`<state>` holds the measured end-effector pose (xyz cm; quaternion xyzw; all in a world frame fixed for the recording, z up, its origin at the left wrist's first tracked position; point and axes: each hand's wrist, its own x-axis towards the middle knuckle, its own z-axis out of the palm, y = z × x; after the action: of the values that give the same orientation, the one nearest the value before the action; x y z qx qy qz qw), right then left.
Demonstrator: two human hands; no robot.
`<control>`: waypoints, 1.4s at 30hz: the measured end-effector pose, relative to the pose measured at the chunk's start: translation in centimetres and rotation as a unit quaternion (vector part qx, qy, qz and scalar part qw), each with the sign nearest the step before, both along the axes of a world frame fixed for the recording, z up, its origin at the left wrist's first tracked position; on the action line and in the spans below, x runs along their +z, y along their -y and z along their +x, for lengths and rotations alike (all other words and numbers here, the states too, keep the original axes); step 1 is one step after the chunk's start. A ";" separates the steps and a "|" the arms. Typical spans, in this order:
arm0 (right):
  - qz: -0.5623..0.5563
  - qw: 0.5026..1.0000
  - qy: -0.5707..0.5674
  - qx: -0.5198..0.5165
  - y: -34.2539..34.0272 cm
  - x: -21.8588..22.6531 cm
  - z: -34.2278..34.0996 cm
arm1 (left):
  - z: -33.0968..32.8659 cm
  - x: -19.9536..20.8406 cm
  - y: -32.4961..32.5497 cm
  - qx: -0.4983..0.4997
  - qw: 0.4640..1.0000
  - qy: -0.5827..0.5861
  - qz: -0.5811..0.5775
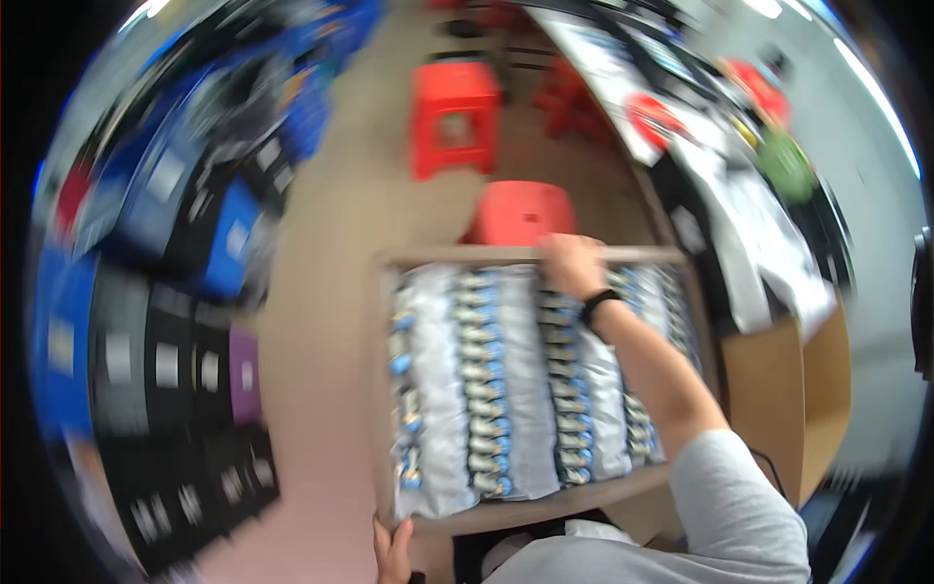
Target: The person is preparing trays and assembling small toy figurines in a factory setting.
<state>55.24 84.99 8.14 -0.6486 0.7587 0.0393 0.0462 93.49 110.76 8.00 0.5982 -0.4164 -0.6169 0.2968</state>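
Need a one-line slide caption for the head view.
Left hand at the near-left corner, right hand on the far rim of a tray of small parts.

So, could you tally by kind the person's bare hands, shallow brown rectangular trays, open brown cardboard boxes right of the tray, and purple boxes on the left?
Bare hands: left hand and right hand, 2
Shallow brown rectangular tray: 1
Open brown cardboard box: 1
Purple box: 1
Total: 5
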 end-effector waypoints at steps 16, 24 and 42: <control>-0.502 0.683 0.138 -0.513 -44.1 -1.4 -6.0 | 0.4 -0.4 6.9 -0.299 0.923 0.212 -0.119; -0.498 0.441 0.465 -0.585 -42.5 -7.7 -11.1 | 0.4 -2.2 7.2 -0.314 0.881 0.343 -0.090; -0.493 0.496 0.396 -0.595 -42.0 -6.1 -10.6 | 1.8 -7.3 6.3 -0.140 0.962 0.142 -0.187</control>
<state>44.63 126.95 2.00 0.0913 0.7635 -0.6387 0.0269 95.28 104.44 0.70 0.5490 -0.6419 -0.4723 0.2519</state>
